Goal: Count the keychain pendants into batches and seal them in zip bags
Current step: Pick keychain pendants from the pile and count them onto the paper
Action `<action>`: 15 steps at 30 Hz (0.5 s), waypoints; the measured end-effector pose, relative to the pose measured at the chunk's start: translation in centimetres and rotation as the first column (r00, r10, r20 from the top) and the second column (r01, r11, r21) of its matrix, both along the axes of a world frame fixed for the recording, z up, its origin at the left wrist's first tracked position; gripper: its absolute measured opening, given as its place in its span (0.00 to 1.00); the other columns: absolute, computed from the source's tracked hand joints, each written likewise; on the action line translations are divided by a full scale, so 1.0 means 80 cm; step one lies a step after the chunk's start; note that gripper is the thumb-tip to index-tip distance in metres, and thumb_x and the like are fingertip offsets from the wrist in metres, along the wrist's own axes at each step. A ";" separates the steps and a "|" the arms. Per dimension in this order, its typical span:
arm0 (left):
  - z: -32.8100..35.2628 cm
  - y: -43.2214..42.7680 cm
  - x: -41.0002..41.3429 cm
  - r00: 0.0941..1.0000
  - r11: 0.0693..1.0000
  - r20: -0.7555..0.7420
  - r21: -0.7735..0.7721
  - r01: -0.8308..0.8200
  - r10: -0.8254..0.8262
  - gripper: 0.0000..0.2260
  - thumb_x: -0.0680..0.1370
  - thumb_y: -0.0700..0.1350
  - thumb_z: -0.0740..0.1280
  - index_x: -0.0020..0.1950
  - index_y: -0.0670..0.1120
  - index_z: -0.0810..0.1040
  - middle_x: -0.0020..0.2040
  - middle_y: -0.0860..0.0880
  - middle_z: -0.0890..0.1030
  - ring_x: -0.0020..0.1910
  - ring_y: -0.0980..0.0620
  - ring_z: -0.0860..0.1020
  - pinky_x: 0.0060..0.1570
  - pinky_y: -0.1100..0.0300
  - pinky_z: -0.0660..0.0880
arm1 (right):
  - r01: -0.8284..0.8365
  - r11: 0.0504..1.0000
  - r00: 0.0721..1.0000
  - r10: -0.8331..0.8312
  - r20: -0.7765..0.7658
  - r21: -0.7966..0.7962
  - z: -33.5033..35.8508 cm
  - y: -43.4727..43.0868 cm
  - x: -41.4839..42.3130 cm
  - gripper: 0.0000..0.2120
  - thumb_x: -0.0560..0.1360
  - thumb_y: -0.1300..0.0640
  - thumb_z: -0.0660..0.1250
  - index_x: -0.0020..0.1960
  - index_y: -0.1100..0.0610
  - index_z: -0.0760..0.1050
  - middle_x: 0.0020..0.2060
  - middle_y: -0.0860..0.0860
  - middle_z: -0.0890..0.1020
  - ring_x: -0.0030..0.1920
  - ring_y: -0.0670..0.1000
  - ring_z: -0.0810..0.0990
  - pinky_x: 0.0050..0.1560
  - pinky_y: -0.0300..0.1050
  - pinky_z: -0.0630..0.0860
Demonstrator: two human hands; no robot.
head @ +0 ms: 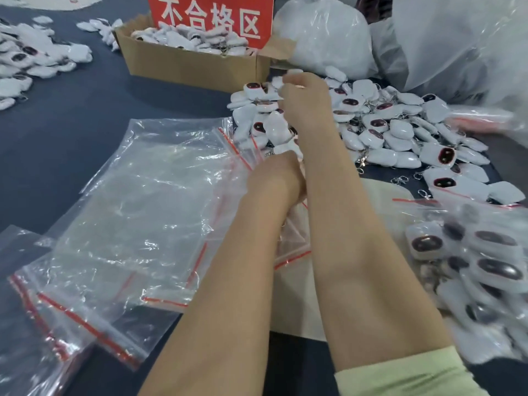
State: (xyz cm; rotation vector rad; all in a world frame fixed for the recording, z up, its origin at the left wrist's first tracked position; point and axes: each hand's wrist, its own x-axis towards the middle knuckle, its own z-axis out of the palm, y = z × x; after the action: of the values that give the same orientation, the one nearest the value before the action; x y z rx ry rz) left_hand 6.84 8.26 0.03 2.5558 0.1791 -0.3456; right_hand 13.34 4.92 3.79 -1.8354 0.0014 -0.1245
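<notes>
The left hand (274,172) is seen from the back. Its fingers curl away out of sight around a batch (275,128) of white pendants that sticks up just beyond its knuckles, with a bit of chain showing beside it.

The right hand (305,101) reaches further out, its forearm crossing just right of the left wrist. Its fingers are bent and the tips pinch a white pendant (288,78), held above the batch. The picture is blurred there, so the exact hold is hard to read.

The pile (400,130) of loose pendants lies under and to the right of the right hand, white pieces with dark red faces and metal clasps.

Left of the left hand, touching its wrist, empty zip bags (143,210) with red seal strips lie flat and overlapping on the dark table (71,138). Right of the right forearm lies a filled bag (471,267) of pendants.

Beyond both hands stands a cardboard box (194,67) of pendants with a red sign (211,21), and white plastic sacks (328,38) lie beyond the pile. A pale green sleeve (405,372) covers the right arm near the elbow.
</notes>
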 end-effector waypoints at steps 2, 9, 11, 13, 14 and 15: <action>-0.001 0.002 -0.001 0.997 0.998 0.071 0.054 -0.013 0.009 0.06 0.77 0.41 0.61 0.53 0.44 0.73 0.57 0.41 0.77 0.57 0.42 0.76 0.51 0.56 0.71 | 0.131 0.977 0.990 -0.122 0.067 -0.166 -0.010 -0.022 -0.006 0.15 0.76 0.63 0.59 0.61 0.57 0.75 0.57 0.52 0.79 0.59 0.53 0.77 0.58 0.45 0.72; -0.008 0.000 -0.016 0.983 0.998 0.183 0.055 0.006 -0.016 0.06 0.78 0.42 0.60 0.43 0.49 0.65 0.43 0.48 0.69 0.43 0.46 0.69 0.42 0.56 0.66 | -0.132 0.738 0.991 0.096 -0.090 -0.662 -0.036 -0.056 -0.023 0.17 0.77 0.53 0.62 0.65 0.53 0.75 0.62 0.53 0.77 0.66 0.57 0.70 0.66 0.49 0.67; -0.009 0.000 -0.020 0.983 0.998 0.185 0.060 0.003 -0.014 0.02 0.79 0.44 0.60 0.48 0.48 0.68 0.44 0.48 0.70 0.44 0.47 0.68 0.43 0.55 0.66 | -0.190 0.700 0.982 0.145 -0.124 -0.688 -0.031 -0.062 -0.029 0.18 0.77 0.51 0.64 0.64 0.56 0.75 0.61 0.54 0.77 0.65 0.56 0.71 0.67 0.49 0.66; -0.008 -0.002 -0.026 0.985 0.997 0.174 0.074 -0.003 -0.010 0.06 0.78 0.45 0.61 0.54 0.46 0.70 0.47 0.47 0.72 0.46 0.47 0.70 0.44 0.55 0.66 | -0.198 0.649 0.980 0.137 -0.143 -0.735 -0.031 -0.069 -0.035 0.21 0.76 0.49 0.66 0.66 0.56 0.73 0.64 0.54 0.75 0.67 0.57 0.70 0.67 0.50 0.67; -0.008 -0.003 -0.028 0.986 0.997 0.167 0.082 -0.009 -0.005 0.07 0.77 0.45 0.62 0.55 0.46 0.70 0.50 0.47 0.74 0.47 0.46 0.71 0.44 0.55 0.67 | -0.191 0.633 0.982 0.129 -0.141 -0.750 -0.032 -0.072 -0.039 0.22 0.76 0.49 0.66 0.67 0.56 0.72 0.65 0.54 0.74 0.67 0.57 0.69 0.66 0.49 0.68; -0.009 -0.005 -0.030 0.985 0.996 0.171 0.085 -0.017 0.002 0.08 0.77 0.44 0.63 0.55 0.46 0.70 0.52 0.46 0.75 0.50 0.45 0.73 0.45 0.55 0.67 | -0.187 0.632 0.982 0.132 -0.133 -0.752 -0.035 -0.074 -0.042 0.22 0.76 0.50 0.66 0.67 0.57 0.71 0.65 0.55 0.74 0.66 0.57 0.70 0.64 0.48 0.69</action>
State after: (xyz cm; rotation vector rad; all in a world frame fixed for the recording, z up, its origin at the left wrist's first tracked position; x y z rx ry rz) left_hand 4.41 7.85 -0.68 2.6532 0.1452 -0.1154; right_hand 10.02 -0.98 0.95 -2.6922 -0.2004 0.0847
